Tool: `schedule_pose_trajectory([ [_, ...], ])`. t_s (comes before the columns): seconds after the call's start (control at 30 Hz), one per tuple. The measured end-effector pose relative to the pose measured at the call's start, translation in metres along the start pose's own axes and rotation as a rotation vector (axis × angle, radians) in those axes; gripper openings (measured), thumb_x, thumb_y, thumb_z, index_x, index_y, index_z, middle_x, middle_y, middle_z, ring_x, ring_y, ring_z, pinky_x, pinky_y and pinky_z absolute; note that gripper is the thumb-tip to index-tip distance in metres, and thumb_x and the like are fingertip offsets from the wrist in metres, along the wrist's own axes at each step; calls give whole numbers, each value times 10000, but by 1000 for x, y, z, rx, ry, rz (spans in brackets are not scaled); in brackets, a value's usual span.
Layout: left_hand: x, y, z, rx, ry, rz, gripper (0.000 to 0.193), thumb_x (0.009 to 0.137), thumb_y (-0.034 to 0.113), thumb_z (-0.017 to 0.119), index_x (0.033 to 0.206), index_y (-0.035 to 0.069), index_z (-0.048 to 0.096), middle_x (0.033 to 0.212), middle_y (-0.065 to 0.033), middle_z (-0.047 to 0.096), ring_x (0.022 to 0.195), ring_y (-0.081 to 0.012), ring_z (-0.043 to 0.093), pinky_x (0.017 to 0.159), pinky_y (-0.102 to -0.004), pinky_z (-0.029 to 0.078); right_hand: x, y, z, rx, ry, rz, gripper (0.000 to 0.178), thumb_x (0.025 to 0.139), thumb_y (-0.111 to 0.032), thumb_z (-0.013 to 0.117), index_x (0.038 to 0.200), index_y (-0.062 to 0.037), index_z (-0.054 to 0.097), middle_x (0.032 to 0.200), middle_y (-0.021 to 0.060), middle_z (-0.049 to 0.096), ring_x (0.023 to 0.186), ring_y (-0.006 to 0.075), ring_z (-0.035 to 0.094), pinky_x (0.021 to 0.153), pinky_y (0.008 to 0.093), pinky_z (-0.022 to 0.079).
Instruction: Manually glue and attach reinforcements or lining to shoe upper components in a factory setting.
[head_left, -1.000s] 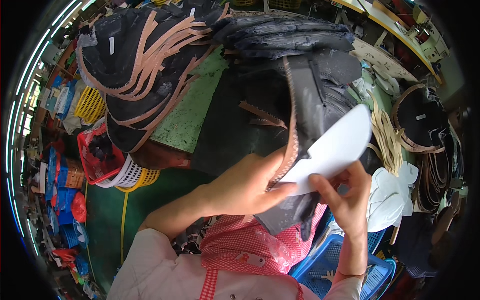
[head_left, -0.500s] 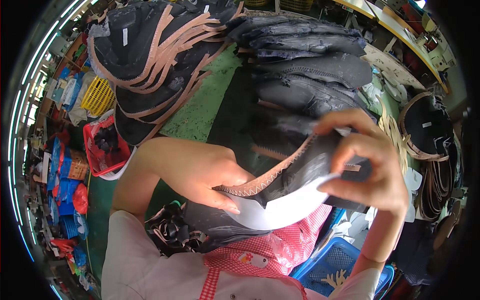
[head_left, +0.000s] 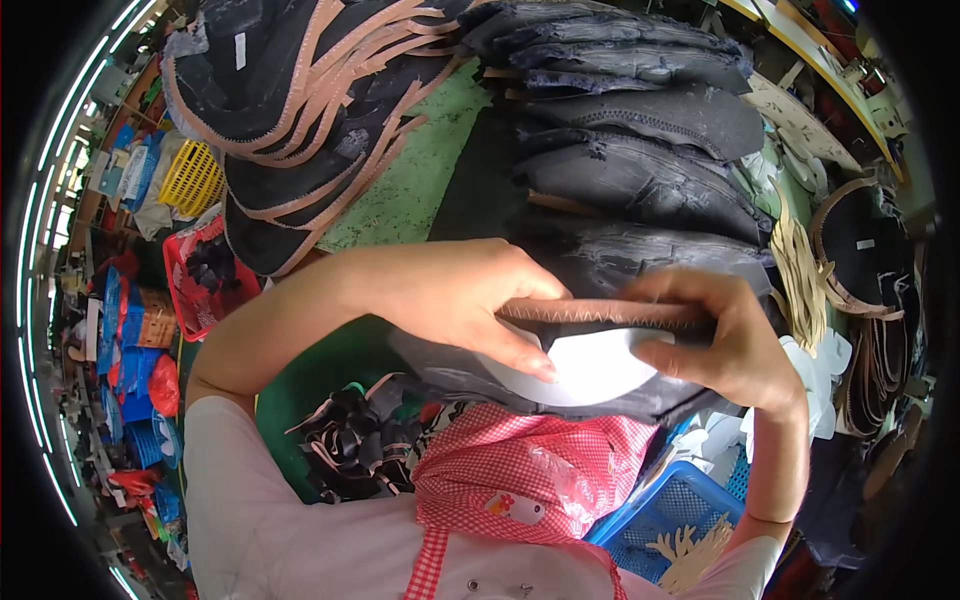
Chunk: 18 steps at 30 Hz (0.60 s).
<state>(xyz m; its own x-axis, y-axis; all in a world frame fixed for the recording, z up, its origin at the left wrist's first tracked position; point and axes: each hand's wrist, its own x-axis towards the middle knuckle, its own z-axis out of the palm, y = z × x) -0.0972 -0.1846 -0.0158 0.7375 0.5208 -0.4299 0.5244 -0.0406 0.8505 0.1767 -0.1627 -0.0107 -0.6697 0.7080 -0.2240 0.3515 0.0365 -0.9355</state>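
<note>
My left hand (head_left: 465,305) and my right hand (head_left: 730,340) hold a black shoe-upper piece (head_left: 455,365) in front of my body. Along its upper edge runs a tan strip (head_left: 605,313) with zigzag stitching. A smooth white curved stiffener (head_left: 597,368) lies against its near face. My left thumb presses the white piece near its left end, with the fingers behind the stitched edge. At the other end, my right thumb presses on the white piece while the blurred fingers wrap over the tan edge.
Beyond my hands lie several stacked black pieces (head_left: 640,180). Tan-edged black pieces (head_left: 290,90) are heaped at the far left. A red basket (head_left: 185,290) stands left, a blue basket (head_left: 655,500) near right. Black scraps (head_left: 350,440) lie near left; pale strips (head_left: 800,280) lie right.
The held piece has gone from tilted up on the right to nearly level. My right hand has come down and closed over its right end; my left hand has shifted up and right.
</note>
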Motion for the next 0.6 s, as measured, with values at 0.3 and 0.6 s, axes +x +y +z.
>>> schedule_pose_trajectory([
  [0.3, 18, -33, 32, 451, 513, 324, 271, 927, 302, 712, 924, 33, 682, 660, -173, 622, 576, -355, 611, 529, -394, 459, -35, 0, 47, -568, 310, -318, 163, 803, -36, 730, 753, 0, 579, 639, 114, 567, 547, 250, 599, 514, 347, 444],
  [0.6, 14, -31, 30, 659, 563, 215, 214, 947, 286, 677, 942, 74, 703, 620, -136, 631, 531, -323, 626, 500, -413, 469, -45, 7, 28, -614, 375, -123, 149, 789, -76, 746, 893, -33, 648, 744, 159, 644, 661, 336, 654, 610, 388, 512],
])
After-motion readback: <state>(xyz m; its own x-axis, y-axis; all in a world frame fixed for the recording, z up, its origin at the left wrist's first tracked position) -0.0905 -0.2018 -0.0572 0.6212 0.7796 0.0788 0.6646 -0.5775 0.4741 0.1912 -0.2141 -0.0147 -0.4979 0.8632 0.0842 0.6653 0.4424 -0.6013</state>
